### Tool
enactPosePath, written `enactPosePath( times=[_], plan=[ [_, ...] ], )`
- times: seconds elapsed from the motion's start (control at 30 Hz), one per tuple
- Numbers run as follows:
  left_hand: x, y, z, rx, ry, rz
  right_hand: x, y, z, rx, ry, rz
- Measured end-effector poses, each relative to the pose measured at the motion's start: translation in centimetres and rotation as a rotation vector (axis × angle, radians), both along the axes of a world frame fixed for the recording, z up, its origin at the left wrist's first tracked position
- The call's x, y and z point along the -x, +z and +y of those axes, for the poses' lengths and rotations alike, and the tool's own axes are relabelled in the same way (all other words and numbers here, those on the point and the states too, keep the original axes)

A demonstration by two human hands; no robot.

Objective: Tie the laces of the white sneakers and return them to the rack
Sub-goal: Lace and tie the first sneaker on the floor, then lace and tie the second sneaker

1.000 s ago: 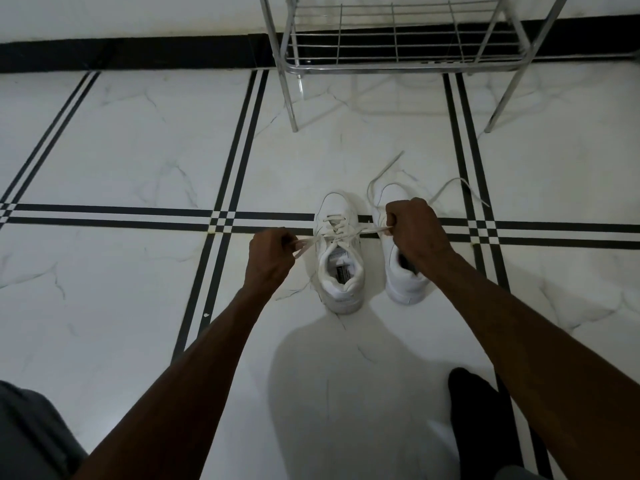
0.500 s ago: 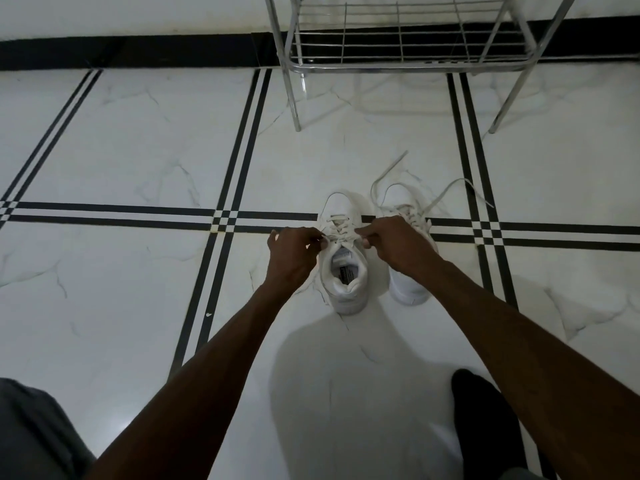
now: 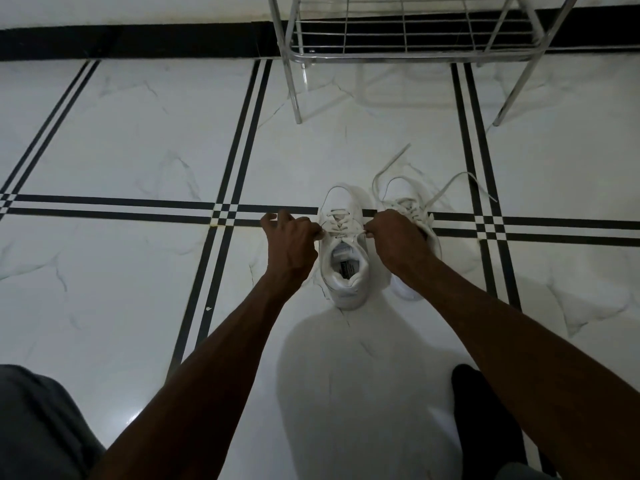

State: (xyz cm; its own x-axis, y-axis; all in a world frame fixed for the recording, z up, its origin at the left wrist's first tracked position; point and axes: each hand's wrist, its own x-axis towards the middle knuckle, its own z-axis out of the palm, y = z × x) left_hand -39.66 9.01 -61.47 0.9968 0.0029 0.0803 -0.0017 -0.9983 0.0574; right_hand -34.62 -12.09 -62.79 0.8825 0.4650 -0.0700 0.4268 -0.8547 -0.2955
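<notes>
Two white sneakers stand side by side on the tiled floor, toes pointing away from me. The left sneaker (image 3: 344, 268) has its laces (image 3: 341, 226) stretched across the tongue. My left hand (image 3: 292, 245) pinches the lace end at the shoe's left side. My right hand (image 3: 394, 242) pinches the other end at its right side. The right sneaker (image 3: 414, 216) is partly hidden behind my right hand; its loose laces (image 3: 453, 187) trail over the floor. The metal shoe rack (image 3: 408, 55) stands beyond the shoes.
The floor is white marble tile with black double stripes (image 3: 114, 206). A black skirting (image 3: 138, 39) runs along the wall. A dark sock or foot (image 3: 485, 417) is at the lower right, grey clothing (image 3: 38, 427) at the lower left.
A second ago my hands pulled the lace ends wide apart. They then came together at the tongue, and now sit close on either side of the left sneaker, still holding the lace.
</notes>
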Motion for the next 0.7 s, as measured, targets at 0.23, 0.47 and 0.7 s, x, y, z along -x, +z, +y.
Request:
enactPosePath(
  times=[0.23, 0.47, 0.7],
  plan=[
    [0.7, -0.2, -0.5, 0.501, 0.225, 0.057, -0.6, 1.1, 0.6, -0.040, -0.067, 0.116],
    [1.4, 0.0, -0.6, 1.285, 0.487, 0.334, 1.8, 2.6, 2.7, -0.311, -0.295, 0.280],
    [1.1, 0.3, 0.2, 1.360, 0.540, 0.372, 3.6, 3.2, 5.0, -0.623, -0.542, 0.469]
  ],
)
